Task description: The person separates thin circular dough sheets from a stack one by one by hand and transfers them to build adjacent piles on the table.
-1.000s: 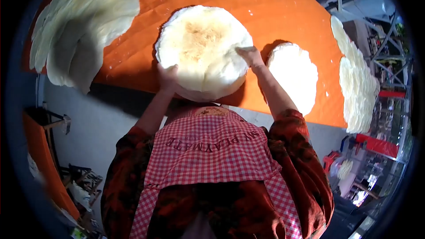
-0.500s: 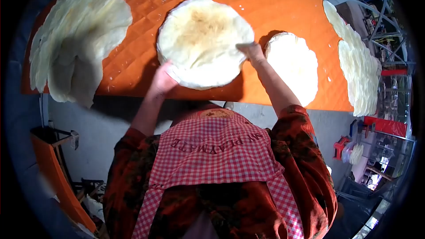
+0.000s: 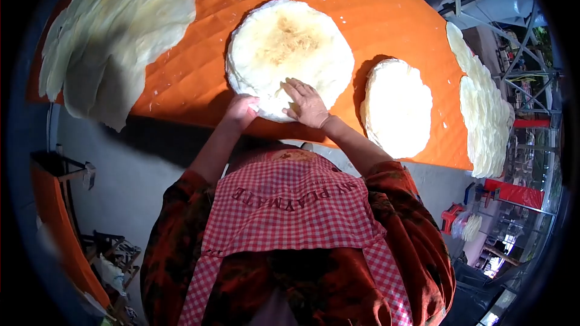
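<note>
A round stack of thin pale sheets (image 3: pixel 290 42), browned near its middle, lies on the orange table surface (image 3: pixel 241 36) in front of me. My left hand (image 3: pixel 243 110) pinches the stack's near left edge, its fingers closed on the rim. Flat on the near part of the top sheet rests my right hand (image 3: pixel 307 104), palm down with the fingers spread. A smaller, brightly lit stack (image 3: pixel 397 108) sits to the right, apart from my right forearm.
Overlapping pale sheets (image 3: pixel 115 42) cover the table's left end and hang over its near edge. More overlapping sheets (image 3: pixel 483 115) line the right end. At the lower left is another orange surface (image 3: pixel 57 223); a red stool (image 3: pixel 450 218) stands on the floor at right.
My right hand has left the stack's right edge and moved left and nearer, onto the top sheet. My left hand remains at the near left rim. The view has shifted slightly.
</note>
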Demonstrator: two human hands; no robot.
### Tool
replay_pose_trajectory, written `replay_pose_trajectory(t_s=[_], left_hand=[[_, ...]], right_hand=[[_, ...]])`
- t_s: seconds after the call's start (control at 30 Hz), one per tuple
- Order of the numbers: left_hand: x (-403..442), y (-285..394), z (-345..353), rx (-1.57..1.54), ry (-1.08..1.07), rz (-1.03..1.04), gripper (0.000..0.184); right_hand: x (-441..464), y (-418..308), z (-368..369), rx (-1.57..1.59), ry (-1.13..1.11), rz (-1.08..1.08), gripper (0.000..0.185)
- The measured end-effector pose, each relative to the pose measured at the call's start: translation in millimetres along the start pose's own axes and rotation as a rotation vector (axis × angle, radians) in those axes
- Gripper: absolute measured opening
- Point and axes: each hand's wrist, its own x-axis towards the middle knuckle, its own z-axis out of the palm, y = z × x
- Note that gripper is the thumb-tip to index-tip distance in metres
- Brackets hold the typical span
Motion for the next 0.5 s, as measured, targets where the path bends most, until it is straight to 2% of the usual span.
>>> replay_pose_trajectory(t_s=[0.03,0.13,0.23,0.33,0.37,0.47,0.5], left_hand=[[-3,2,4,0.028,0.030,-0.001,0.037],[0,-1,7,-0.047,-0.082,0.023,0.037],[-4,2,8,-0.022,-0.022,0.003,0.037],[2,-3,1,-0.027,-0.044,0.018,0.037],[4,-5,-3,-0.025,-0.055,0.006,0.038],[9,-6,-8,-0.071,-0.082,0.018,0.040],[10,-9,-4,-0.119,-0.087,0.047,0.041]], right_hand=[[1,1,-1,0.008,0.010,0.003,0.072],[5,3,1,-0.009,0.131,-0.055,0.066],[16,-22,2,-0.208,0.156,0.062,0.062],[27,-23,9,-0.252,0.161,0.066,0.051],[30,-8,21,-0.213,0.216,-0.005,0.043],[24,-22,12,-0.319,0.232,-0.012,0.036],[20,-29,10,-0.263,0.217,-0.042,0.035]])
